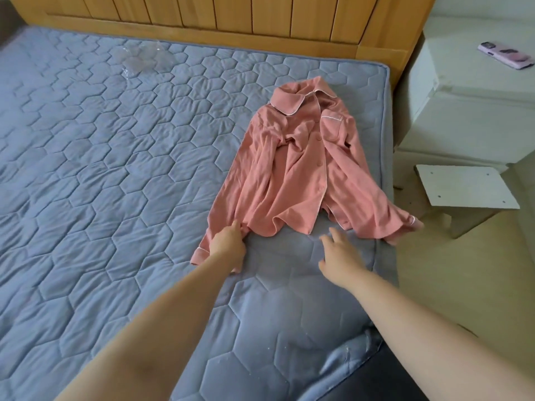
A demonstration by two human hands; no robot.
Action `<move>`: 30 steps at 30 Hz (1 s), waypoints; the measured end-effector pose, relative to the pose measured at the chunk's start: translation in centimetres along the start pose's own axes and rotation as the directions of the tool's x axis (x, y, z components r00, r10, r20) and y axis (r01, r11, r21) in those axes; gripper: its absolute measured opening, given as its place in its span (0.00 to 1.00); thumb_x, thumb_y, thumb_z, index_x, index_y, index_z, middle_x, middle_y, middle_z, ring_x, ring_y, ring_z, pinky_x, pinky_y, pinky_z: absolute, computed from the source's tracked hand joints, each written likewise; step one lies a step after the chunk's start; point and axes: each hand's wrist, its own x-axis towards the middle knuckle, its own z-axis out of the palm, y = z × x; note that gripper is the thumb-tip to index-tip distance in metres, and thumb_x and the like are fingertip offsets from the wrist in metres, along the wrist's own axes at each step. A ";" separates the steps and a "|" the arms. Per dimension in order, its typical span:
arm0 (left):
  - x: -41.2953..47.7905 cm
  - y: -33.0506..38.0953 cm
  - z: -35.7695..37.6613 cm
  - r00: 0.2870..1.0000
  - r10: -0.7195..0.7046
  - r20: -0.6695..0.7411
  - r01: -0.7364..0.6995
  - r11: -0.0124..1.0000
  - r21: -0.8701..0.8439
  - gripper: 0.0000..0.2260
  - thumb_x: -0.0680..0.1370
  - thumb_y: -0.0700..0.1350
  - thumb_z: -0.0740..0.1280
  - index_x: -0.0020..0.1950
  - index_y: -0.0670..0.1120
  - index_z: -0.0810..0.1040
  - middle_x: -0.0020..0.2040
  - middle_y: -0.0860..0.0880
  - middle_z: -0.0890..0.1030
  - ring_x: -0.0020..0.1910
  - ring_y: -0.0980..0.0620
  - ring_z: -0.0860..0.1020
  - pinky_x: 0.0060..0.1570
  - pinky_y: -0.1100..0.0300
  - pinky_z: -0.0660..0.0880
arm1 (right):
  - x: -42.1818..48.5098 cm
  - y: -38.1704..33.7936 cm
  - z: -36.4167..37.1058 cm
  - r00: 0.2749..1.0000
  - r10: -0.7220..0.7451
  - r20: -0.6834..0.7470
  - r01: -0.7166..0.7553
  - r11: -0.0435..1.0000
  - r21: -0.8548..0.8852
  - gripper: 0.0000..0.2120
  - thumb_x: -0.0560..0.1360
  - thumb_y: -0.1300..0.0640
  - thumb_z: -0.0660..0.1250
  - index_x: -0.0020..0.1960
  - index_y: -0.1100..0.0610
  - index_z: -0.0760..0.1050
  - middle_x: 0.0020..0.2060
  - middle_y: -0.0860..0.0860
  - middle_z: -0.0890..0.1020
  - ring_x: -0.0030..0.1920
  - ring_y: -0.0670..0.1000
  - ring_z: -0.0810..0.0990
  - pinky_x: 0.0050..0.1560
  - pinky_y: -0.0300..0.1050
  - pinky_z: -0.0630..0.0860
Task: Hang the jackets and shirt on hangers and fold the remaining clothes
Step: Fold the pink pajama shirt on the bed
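Item 1: pink shirt (295, 169), long-sleeved, buttoned, with white piping. It is lying front-up and rumpled on the mattress (101, 169), near that mattress's right edge, with its collar (292, 102) pointing toward the headboard (231, 15) and its hem toward the person. The sleeve on the person's right is trailing to the mattress edge, and its cuff (414, 221) is hanging just past it.

Item 2: left hand (228, 244). Its fingers are curling round a fold of the shirt's fabric at the lower left corner, beside the other cuff (199, 254), and are gripping it.

Item 3: right hand (340, 256). It is reaching forward with fingers spread and straight, holding nothing, just short of the hem; whether it is touching the mattress cannot be told.

Item 4: surroundings. A piece of clear plastic (142, 57) is lying on the mattress near the headboard. A white nightstand (463, 111) is standing beside the bed, with 1 phone (505, 55) resting on top. A white board (466, 186) is lying below it.
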 end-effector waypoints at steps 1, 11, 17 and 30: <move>0.5 -0.4 -0.8 0.995 -0.096 -0.039 0.090 0.987 -0.134 0.16 0.74 0.38 0.61 0.63 0.42 0.73 0.54 0.40 0.79 0.53 0.38 0.78 0.47 0.52 0.72 | 0.4 -1.1 -0.2 1.000 -0.023 0.005 0.023 1.000 0.007 0.25 0.76 0.56 0.63 0.71 0.57 0.61 0.75 0.57 0.52 0.73 0.58 0.60 0.65 0.49 0.67; 2.6 -1.0 -6.4 0.858 0.140 -0.494 -0.330 0.887 -0.322 0.34 0.72 0.41 0.69 0.76 0.45 0.61 0.74 0.42 0.63 0.72 0.44 0.63 0.68 0.55 0.63 | 3.1 -6.1 -1.5 0.990 -0.120 -0.072 0.126 0.989 0.078 0.20 0.75 0.57 0.64 0.66 0.55 0.69 0.73 0.56 0.56 0.71 0.58 0.60 0.67 0.50 0.65; 1.5 0.2 0.9 0.978 0.194 0.074 -0.193 0.981 -0.020 0.32 0.69 0.48 0.72 0.71 0.47 0.66 0.68 0.47 0.69 0.67 0.42 0.67 0.60 0.51 0.71 | 3.4 -5.2 -0.8 0.982 -0.102 0.159 0.125 0.982 -0.144 0.19 0.75 0.55 0.61 0.65 0.47 0.74 0.77 0.56 0.40 0.76 0.58 0.43 0.74 0.55 0.52; 3.9 1.8 -5.8 0.939 -0.082 -0.335 -0.128 0.819 -0.559 0.04 0.73 0.41 0.70 0.45 0.45 0.76 0.32 0.52 0.74 0.34 0.50 0.73 0.34 0.59 0.66 | 5.5 -4.7 -7.5 0.793 -0.059 -0.607 0.171 0.977 0.128 0.18 0.71 0.66 0.67 0.61 0.64 0.76 0.60 0.58 0.77 0.62 0.59 0.74 0.64 0.48 0.68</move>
